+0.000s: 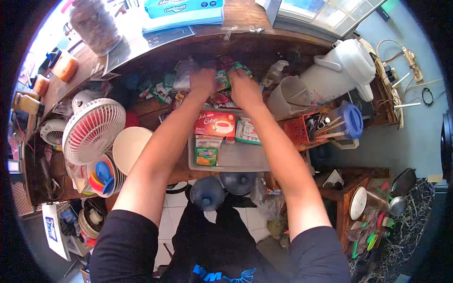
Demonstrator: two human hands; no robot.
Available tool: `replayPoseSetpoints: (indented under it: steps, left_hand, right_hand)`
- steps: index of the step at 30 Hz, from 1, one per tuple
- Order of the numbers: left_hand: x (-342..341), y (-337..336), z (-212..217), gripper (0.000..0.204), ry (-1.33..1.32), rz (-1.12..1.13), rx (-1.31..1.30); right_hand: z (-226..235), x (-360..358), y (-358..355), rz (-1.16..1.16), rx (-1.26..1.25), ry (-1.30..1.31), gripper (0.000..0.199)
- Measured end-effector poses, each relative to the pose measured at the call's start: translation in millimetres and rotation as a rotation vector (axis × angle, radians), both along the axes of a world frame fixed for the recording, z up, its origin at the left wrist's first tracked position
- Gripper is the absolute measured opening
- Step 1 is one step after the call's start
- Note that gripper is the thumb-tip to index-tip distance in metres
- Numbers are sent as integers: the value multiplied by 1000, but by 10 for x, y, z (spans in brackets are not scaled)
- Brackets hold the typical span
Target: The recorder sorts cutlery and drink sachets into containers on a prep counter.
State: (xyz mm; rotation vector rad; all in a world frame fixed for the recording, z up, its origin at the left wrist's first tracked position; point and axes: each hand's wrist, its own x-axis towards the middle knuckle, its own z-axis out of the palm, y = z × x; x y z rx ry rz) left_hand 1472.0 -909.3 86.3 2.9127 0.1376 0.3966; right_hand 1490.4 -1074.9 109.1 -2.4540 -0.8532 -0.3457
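Both my arms reach forward over a wooden counter to a heap of small sachets [162, 92] at its back. My left hand [203, 81], smeared by motion, is beside a clear plastic bag [184, 74]; its fingers do not show clearly. To its right, my right hand [244, 89] has its fingers closed on a green sachet [241, 69]. Nearer me, below the hands, sits a clear plastic tray [240, 158]. It holds a red tea box [214, 125], a white and green packet [247, 130] and a green and yellow packet [206, 156].
On the left stand a white fan [94, 131], a cream bowl [132, 150] and stacked plates [119, 184]. A white thermos jug [339, 70], a grey pitcher [287, 96] and a red basket [298, 129] are at right. Large water bottles [206, 192] stand below the counter.
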Motion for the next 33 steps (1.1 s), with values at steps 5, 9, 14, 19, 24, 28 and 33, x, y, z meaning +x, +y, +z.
replayPoseSetpoints:
  steps: [5, 9, 14, 19, 24, 28, 33]
  left_hand:
    - [59, 187, -260, 35, 15, 15, 175]
    - [-131, 181, -25, 24, -20, 33, 38]
    - [-527, 190, 437, 18, -48, 113, -266]
    - [-1060, 105, 613, 20, -152, 102, -568]
    - [-1605, 51, 781, 17, -216, 86, -829]
    - [-2006, 63, 890, 18, -147, 37, -890]
    - [-2407, -2, 683, 20, 206, -168, -802]
  right_hand:
    - [-124, 610, 276, -191, -628, 263, 38]
    - [-165, 716, 223, -268, -510, 258, 45]
    - [-87, 686, 182, -286, -291, 234, 39]
    - [68, 223, -1, -232, -60, 41, 22]
    - [408, -463, -155, -160, 278, -174, 15]
    - [655, -896, -287, -95, 529, 18, 9]
    - [603, -1539, -659, 64, 336, 49, 12]
